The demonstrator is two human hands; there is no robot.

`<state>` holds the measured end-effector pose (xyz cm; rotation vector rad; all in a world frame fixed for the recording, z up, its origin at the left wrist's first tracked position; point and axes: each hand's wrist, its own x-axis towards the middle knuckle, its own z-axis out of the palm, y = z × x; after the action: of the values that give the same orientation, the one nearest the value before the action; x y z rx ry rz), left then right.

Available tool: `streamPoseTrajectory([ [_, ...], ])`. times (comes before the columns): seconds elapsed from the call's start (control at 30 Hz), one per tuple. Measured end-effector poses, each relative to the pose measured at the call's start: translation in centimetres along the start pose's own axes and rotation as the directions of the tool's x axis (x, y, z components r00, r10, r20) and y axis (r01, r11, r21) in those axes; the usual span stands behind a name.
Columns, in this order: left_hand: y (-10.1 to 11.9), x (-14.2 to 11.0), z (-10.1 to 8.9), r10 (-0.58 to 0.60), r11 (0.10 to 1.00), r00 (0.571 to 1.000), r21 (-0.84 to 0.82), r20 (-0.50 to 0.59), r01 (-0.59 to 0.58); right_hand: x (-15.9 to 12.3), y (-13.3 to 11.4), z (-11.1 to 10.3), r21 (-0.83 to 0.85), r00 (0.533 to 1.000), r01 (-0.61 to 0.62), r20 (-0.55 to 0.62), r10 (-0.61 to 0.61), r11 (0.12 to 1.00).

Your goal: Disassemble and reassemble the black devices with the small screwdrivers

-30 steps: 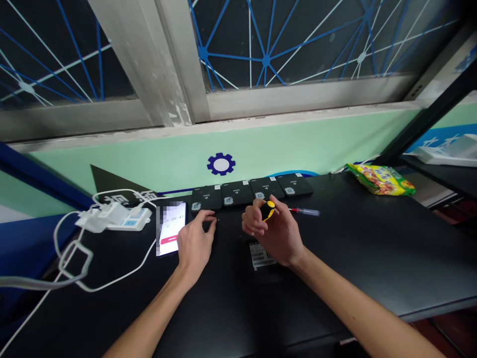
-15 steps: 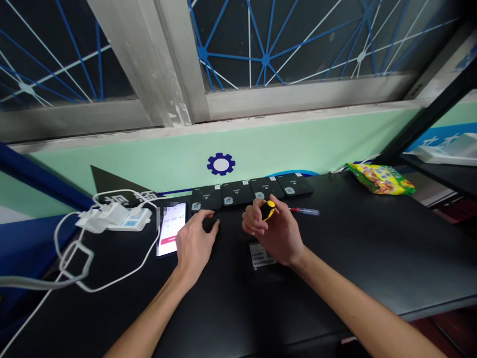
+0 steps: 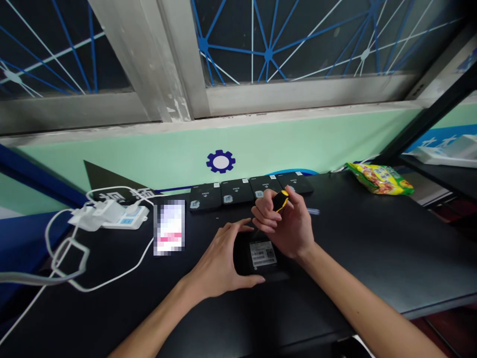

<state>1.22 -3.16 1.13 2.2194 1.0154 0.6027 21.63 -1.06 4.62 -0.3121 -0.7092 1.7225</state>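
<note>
A flat black box [image 3: 243, 256] with a white printed label [image 3: 263, 254] lies on the black table in front of me. My left hand [image 3: 219, 258] is curved around the left side of this box, thumb along the near edge and fingers at the far edge. In my right hand [image 3: 285, 223] is a screwdriver [image 3: 280, 200] with a black and yellow handle, held in curled fingers. Its thin shaft slants down toward the far part of the box; the hand covers the box's right side, and I cannot tell whether the tip touches.
Several similar black boxes [image 3: 236, 192] stand in a row by the wall. A lit phone [image 3: 169, 227] lies left, beside a white power strip [image 3: 126, 219] with looping cables. A clear-handled tool [image 3: 313, 211] partly shows behind my right hand. A yellow-green snack bag [image 3: 382, 179] sits back right.
My left hand has moved right, from beside the phone to the labelled black box. My right hand has shifted slightly right and up with the screwdriver, uncovering more of the label.
</note>
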Motion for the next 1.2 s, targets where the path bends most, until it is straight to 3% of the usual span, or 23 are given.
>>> streamPoseTrajectory([
  [0.13, -0.1, 0.2, -0.4, 0.06, 0.998, 0.998, -0.004, 0.035, -0.06, -0.1, 0.0, 0.0, 0.027, 0.998, -0.065, 0.028, 0.065, 0.998],
  [0.33, -0.2, 0.3, -0.6, 0.052, 0.99, 0.984, 0.138, -0.172, -0.028, -0.4, -0.3, 0.2, 0.054, 0.997, -0.067, 0.031, 0.065, 0.996],
  [0.4, -0.3, 0.3, -1.1, 0.1, 0.99, 0.986, 0.11, -0.131, -0.086, -0.4, -0.4, 0.1, 0.062, 0.997, -0.072, 0.04, 0.07, 0.995],
  [0.57, -0.3, 0.6, -2.2, 0.224, 0.972, 0.966, 0.045, 0.125, -0.231, -0.6, -0.3, 0.2, 0.063, 0.993, -0.103, 0.068, 0.099, 0.993],
  [0.7, -0.3, 0.8, -2.0, 0.199, 0.967, 0.965, 0.127, 0.172, -0.222, -0.6, 0.0, 0.0, 0.054, 0.99, -0.107, 0.094, 0.101, 0.993],
  [0.93, -1.0, 0.4, -0.3, 0.055, 0.938, 0.995, 0.346, -0.085, -0.022, -0.8, -0.4, -0.7, -0.103, 0.961, -0.181, 0.193, 0.198, 0.978],
  [1.2, -1.5, 0.3, 0.0, 0.038, 0.96, 0.994, 0.278, -0.105, -0.007, -1.0, -0.1, -1.3, -0.261, 0.946, -0.158, 0.237, 0.222, 0.952],
])
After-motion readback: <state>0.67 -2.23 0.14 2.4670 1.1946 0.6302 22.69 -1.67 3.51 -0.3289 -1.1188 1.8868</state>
